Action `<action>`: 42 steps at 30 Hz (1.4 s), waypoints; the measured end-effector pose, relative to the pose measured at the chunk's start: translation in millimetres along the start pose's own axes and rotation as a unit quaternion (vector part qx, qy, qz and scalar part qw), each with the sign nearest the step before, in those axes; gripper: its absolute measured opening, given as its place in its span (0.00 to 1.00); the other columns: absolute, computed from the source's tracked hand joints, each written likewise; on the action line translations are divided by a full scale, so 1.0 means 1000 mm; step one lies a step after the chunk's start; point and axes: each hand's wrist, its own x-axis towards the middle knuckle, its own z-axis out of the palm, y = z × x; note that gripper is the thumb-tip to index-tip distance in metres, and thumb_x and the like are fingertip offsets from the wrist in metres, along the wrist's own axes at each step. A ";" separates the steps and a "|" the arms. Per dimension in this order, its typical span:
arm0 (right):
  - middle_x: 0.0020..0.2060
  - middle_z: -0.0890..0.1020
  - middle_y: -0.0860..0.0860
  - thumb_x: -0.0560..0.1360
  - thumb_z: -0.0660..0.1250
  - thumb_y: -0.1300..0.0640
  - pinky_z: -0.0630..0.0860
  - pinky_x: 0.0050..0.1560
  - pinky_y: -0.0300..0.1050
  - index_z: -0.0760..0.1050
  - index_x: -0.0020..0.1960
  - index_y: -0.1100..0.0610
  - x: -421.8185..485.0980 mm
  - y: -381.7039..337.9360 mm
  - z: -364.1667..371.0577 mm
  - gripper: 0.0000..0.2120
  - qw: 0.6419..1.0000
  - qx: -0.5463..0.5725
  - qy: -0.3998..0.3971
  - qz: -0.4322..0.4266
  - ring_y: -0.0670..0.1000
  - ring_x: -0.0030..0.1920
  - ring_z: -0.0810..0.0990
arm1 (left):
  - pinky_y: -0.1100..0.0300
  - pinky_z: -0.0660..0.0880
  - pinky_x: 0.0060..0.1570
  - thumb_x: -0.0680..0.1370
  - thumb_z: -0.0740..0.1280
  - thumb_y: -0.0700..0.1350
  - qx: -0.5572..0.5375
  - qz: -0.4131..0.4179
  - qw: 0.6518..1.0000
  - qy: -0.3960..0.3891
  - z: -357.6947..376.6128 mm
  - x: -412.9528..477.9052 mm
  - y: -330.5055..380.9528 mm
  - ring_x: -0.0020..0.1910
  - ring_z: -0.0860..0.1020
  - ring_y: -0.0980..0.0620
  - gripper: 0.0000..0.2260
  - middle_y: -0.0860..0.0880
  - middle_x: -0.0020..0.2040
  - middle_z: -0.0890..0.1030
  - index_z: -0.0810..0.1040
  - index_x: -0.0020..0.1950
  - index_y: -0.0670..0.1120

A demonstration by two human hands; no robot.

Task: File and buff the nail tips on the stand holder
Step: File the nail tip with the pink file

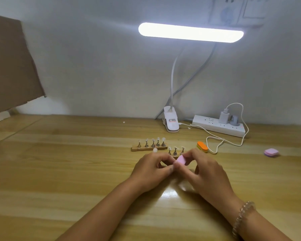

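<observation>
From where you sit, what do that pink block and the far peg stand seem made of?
Pink rounded block: probably foam or sponge, matte, soft-edged. Far stand's tan base strip: likely wood, pale with a grain-like look. Its cone-shaped pegs: seemingly metal, shiny, brassy-grey glints.

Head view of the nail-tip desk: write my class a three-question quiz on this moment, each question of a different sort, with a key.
1. True or false: no hand touches the pink buffer block.
2. How many nail tips stand on the far wooden stand? A three, B five, C eight.
3. In a word or two: which hand wears the bead bracelet?

Key
1. False: the right hand grips the pink buffer block.
2. B.
3. The right hand.
</observation>
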 end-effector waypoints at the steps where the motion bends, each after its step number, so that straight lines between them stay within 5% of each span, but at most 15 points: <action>1: 0.43 0.79 0.38 0.71 0.66 0.35 0.71 0.34 0.40 0.73 0.47 0.44 -0.001 -0.002 0.000 0.14 1.000 0.003 -0.007 -0.015 0.41 0.35 0.75 | 0.61 0.69 0.38 0.76 0.71 0.48 0.005 0.003 1.000 0.000 0.000 0.000 0.000 0.31 0.73 0.65 0.05 0.60 0.45 0.84 0.82 0.45 0.60; 18: 0.42 0.79 0.37 0.69 0.66 0.33 0.73 0.37 0.42 0.73 0.46 0.44 -0.002 -0.003 -0.001 0.16 1.000 0.002 0.000 0.008 0.40 0.37 0.75 | 0.69 0.66 0.35 0.77 0.71 0.45 -0.010 0.003 1.000 0.025 -0.001 0.000 0.002 0.30 0.72 0.66 0.07 0.62 0.42 0.83 0.83 0.45 0.58; 42: 0.41 0.79 0.40 0.68 0.70 0.36 0.73 0.37 0.45 0.70 0.46 0.46 -0.001 -0.002 -0.001 0.17 0.999 0.039 -0.011 0.012 0.41 0.35 0.75 | 0.66 0.65 0.36 0.77 0.72 0.46 0.007 0.015 1.000 0.012 -0.001 -0.002 0.001 0.30 0.71 0.64 0.05 0.59 0.45 0.84 0.86 0.50 0.54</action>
